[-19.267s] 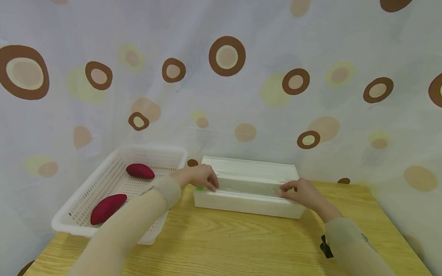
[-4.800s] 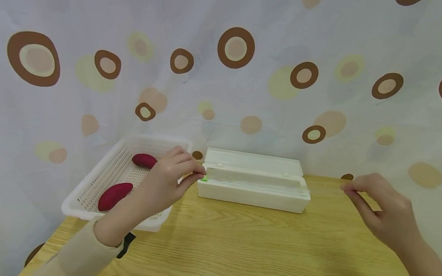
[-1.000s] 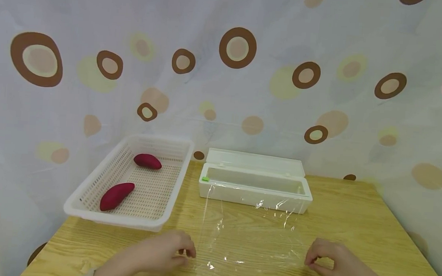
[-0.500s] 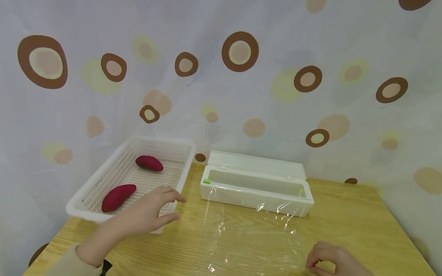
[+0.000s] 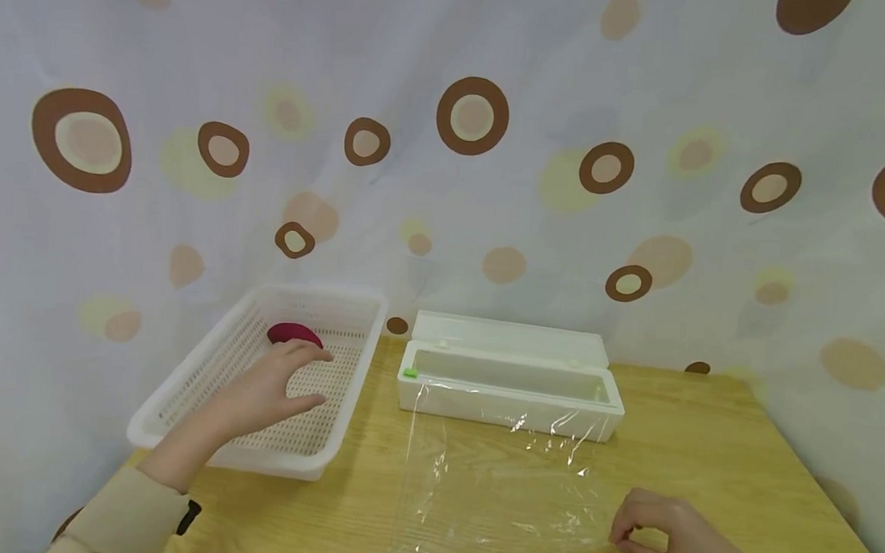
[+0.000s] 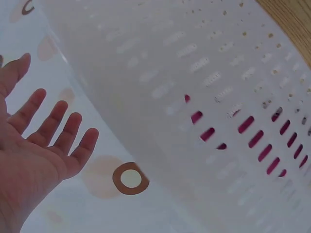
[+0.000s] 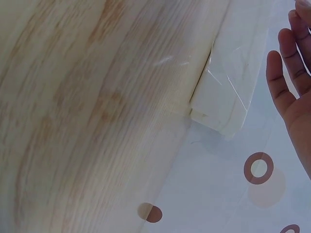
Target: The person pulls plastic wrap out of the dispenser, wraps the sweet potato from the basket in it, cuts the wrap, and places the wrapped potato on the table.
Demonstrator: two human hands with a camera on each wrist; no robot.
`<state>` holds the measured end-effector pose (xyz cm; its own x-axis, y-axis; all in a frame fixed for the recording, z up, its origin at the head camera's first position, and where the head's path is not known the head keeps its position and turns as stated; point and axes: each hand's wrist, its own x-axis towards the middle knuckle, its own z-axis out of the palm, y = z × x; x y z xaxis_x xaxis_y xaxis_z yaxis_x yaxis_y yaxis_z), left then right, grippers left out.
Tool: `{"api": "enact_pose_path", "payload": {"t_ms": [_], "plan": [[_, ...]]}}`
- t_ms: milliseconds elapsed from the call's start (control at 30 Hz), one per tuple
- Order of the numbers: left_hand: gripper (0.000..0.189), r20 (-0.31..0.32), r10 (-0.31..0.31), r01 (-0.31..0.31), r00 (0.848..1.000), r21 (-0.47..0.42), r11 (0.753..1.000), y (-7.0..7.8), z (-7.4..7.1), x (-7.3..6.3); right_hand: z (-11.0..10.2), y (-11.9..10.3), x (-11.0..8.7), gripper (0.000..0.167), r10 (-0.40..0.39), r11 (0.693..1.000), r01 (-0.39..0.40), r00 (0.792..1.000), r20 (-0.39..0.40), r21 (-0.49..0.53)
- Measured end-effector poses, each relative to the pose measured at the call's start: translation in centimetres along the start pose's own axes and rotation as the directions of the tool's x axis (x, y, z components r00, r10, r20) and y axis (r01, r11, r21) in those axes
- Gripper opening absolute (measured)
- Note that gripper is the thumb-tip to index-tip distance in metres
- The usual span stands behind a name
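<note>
My left hand (image 5: pixel 271 389) reaches over the white slotted basket (image 5: pixel 357 389), fingers spread and holding nothing. Just beyond its fingertips lies a dark red sweet potato (image 5: pixel 293 333). A second sweet potato is hidden behind the left hand and forearm in the head view; dark red (image 6: pixel 257 138) shows through the basket's slots in the left wrist view. My right hand (image 5: pixel 669 535) pinches the near right corner of a clear sheet of cling film (image 5: pixel 506 497) between thumb and forefinger. The film runs from the front edge of a long white dispenser box (image 5: pixel 511 409) toward me.
The box's lid (image 5: pixel 510 334) stands raised at the back, and a green slide cutter (image 5: pixel 411 372) sits at its left end. A spotted curtain (image 5: pixel 557 90) hangs behind the wooden table (image 5: pixel 703 457).
My left hand has let go of the film's near left corner and moved left and forward over the basket, its fingers spreading. The right hand stays at the film's right corner.
</note>
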<state>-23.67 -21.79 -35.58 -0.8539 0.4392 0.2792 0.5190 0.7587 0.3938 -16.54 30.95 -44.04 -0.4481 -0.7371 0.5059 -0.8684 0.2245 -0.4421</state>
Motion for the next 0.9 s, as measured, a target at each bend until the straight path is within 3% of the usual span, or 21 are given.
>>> {"api": "enact_pose_path", "payload": {"t_ms": [267,667,900], "plan": [[0.055,-0.035,-0.072,0.073,0.997,0.038,0.997,-3.3,0.0,0.0,0.3,0.0,-0.3,0.038,0.044,0.999,-0.044,0.999,0.011,0.014],[0.076,0.045,-0.146,0.142,0.988,0.082,0.986,-6.8,-0.4,-0.2,0.3,0.6,-0.5,0.038,0.048,0.999,-0.048,0.999,0.005,0.000],[0.076,0.088,-0.191,0.186,0.978,0.060,0.981,-8.5,-0.1,-0.6,0.4,0.5,-0.2,0.040,0.065,0.998,-0.065,0.998,0.003,0.003]]}}
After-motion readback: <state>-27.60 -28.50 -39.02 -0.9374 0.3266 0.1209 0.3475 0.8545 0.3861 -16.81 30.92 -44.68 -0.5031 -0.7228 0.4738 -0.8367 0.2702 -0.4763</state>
